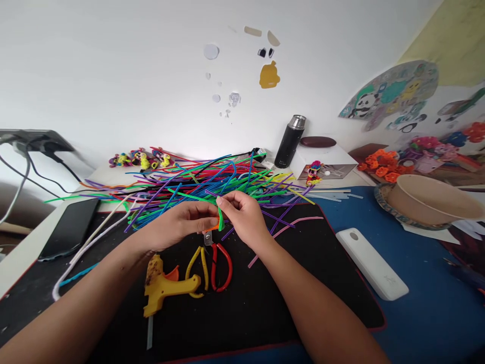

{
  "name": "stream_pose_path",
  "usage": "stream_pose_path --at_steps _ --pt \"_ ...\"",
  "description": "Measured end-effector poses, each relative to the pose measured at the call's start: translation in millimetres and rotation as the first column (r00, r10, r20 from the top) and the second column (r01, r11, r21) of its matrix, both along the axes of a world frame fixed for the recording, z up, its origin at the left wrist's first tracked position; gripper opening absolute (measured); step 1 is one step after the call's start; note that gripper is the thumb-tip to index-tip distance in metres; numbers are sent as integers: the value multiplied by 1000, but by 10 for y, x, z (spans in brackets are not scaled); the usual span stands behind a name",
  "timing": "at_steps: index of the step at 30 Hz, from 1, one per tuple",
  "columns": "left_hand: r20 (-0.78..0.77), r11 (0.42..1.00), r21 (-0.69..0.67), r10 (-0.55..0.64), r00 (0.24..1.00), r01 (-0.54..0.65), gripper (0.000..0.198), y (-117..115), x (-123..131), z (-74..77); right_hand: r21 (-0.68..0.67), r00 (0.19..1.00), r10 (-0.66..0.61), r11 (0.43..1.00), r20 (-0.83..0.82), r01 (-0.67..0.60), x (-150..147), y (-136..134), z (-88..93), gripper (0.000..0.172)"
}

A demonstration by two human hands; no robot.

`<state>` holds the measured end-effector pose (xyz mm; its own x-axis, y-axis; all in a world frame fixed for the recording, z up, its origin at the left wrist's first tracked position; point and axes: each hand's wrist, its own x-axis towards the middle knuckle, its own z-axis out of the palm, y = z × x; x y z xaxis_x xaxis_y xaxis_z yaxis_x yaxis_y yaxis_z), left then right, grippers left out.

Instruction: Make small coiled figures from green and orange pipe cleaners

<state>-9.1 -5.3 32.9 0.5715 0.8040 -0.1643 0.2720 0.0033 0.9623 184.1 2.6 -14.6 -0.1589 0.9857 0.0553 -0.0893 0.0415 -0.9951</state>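
Note:
My left hand point(185, 222) pinches a green pipe cleaner point(221, 220) between thumb and fingers, with a bit of orange point(214, 227) showing below the thumb. Close beside it, my right hand point(244, 217) has its thumb and fingertips closed on the green pipe cleaner's upper part. The fingers partly hide the piece, so its full shape does not show. Under the hands lie pliers point(208, 238) with one yellow and one red handle. A yellow glue gun point(170, 288) with a glue stick in it rests left of the pliers. Behind the hands spreads a pile of coloured pipe cleaners point(212, 184).
A black phone point(70, 227) lies left, a white power bank point(371, 263) right. Against the wall stand a black flask point(288, 144) and a white box point(341, 159) with a small figure point(314, 173) before it. A beige bowl point(435, 205) sits far right; cables point(28, 172) hang left.

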Motion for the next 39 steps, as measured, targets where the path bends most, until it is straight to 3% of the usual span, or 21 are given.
stream_pose_path --at_steps 10,21,39 --pt "63 998 -65 7 998 -3 28 11 1 -76 -56 997 8 998 -74 -13 -23 26 -64 38" --pt "275 989 -120 120 954 -90 30 30 20 -179 -78 996 -15 997 -93 7 -22 32 -74 40" --pt "260 986 -113 148 954 -122 32 20 3 -163 -83 992 -31 996 -120 21 -2 62 -99 39"
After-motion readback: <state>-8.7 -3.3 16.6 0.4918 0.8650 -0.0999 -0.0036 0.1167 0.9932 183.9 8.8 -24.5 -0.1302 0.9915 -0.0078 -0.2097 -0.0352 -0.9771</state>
